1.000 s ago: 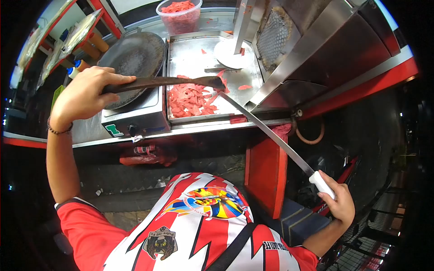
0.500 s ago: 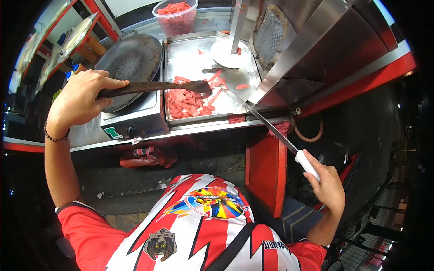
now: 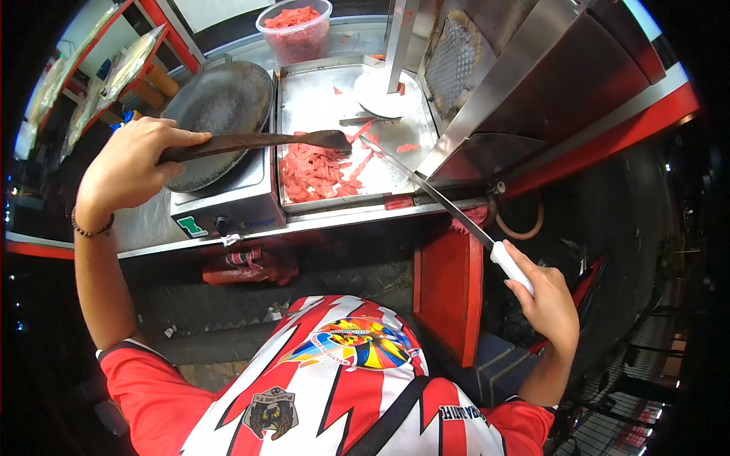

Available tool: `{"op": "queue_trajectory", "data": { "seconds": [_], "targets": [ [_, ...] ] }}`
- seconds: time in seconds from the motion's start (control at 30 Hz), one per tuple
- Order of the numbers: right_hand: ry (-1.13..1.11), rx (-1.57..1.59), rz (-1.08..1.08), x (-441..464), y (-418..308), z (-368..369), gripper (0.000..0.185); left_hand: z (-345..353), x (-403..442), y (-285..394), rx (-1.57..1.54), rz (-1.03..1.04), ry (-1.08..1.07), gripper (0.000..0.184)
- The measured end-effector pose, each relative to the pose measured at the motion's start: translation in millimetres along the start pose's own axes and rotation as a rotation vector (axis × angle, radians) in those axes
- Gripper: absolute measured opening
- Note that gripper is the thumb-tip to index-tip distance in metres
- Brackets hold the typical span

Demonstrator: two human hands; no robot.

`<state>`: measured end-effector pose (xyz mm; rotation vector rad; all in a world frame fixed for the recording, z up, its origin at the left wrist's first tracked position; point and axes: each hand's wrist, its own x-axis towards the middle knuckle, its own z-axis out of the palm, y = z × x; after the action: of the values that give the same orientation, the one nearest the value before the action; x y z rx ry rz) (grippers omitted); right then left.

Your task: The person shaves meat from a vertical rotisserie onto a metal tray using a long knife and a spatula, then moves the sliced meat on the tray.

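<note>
My left hand (image 3: 135,163) is closed on the handle of a dark wooden spatula (image 3: 258,141), whose blade hangs over the metal tray (image 3: 304,85). My right hand (image 3: 544,292) grips the white handle of a long knife (image 3: 449,205). The knife's tip reaches into the tray near the spatula's end, beside thin red meat-like slices (image 3: 313,173) heaped at the tray's front left. A few loose slices lie right of the heap. At the back of the tray sits a white round plate (image 3: 372,95) under a metal upright.
Left of the tray, a dark pan (image 3: 220,114) rests on a stove (image 3: 228,201). Behind the tray stands a clear tub of red slices (image 3: 295,30). A metal grill housing (image 3: 532,91) slants up at the right. A red panel (image 3: 449,292) stands below the counter.
Both hands have moved left, with the spatula and the knife in them. The spatula's blade has shifted left over the heap and the knife handle has come closer to my body's midline.
</note>
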<state>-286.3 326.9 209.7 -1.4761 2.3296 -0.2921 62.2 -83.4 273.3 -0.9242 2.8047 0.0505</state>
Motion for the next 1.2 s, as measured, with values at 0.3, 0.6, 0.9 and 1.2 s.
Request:
{"op": "queue_trajectory", "data": {
  "seconds": [0.3,0.6,0.9,1.2],
  "targets": [
    [0.042,-0.071,-0.085,19,-2,7,0.064,6,8,-13,-0.017,0.060,0.082,0.051],
    [0.027,-0.150,-0.130,39,-8,7,0.061,-7,26,8,0.007,-0.043,-0.009,0.044],
    [-0.035,-0.159,-0.149,55,-22,0,0.058,-13,30,16,0.042,-0.045,-0.030,0.043],
    [-0.149,-0.127,-0.073,33,-32,-29,0.061,-10,25,15,0.052,-0.025,-0.014,0.048]
  ]
}}
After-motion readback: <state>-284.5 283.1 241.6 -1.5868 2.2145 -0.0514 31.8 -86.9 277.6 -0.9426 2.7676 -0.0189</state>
